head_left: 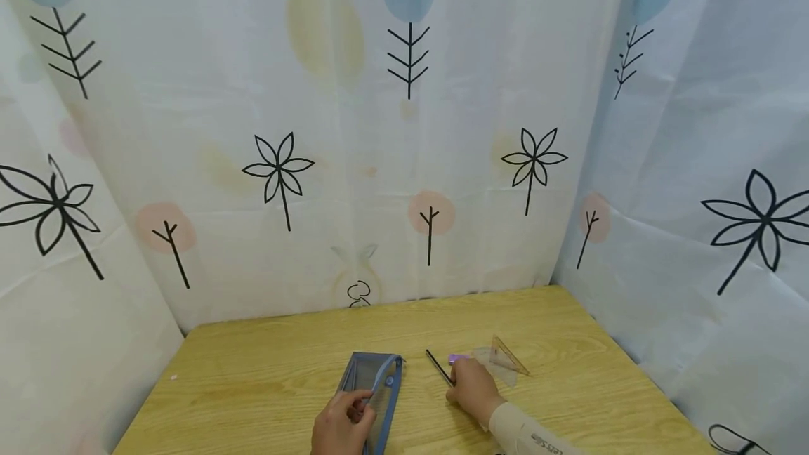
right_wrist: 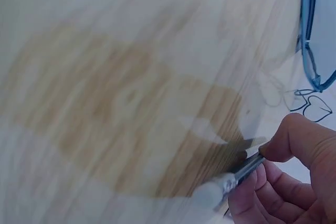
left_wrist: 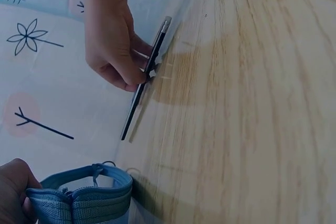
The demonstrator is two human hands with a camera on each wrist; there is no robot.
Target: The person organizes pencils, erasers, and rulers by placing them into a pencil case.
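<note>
My right hand (head_left: pixel 475 392) pinches a dark pencil (head_left: pixel 437 365) between thumb and fingers, low over the table right of the pouch. In the right wrist view the pencil (right_wrist: pixel 247 169) shows a silver ferrule and a pale eraser end. A blue-grey see-through pencil pouch (head_left: pixel 390 399) with a blue zip lies in front of me. My left hand (head_left: pixel 341 423) pinches the pouch's edge. The left wrist view shows the zipped mouth of the pouch (left_wrist: pixel 100 198) spread apart, fingers at its side.
Just beyond my right hand lie a small purple object (head_left: pixel 456 359), a triangular set square (head_left: pixel 508 357) and a clear plastic piece (head_left: pixel 503 373). A tiny pink bit (head_left: pixel 173 377) is on the table's left. Printed curtains (head_left: pixel 354 230) stand around the wooden table (head_left: pixel 265 357).
</note>
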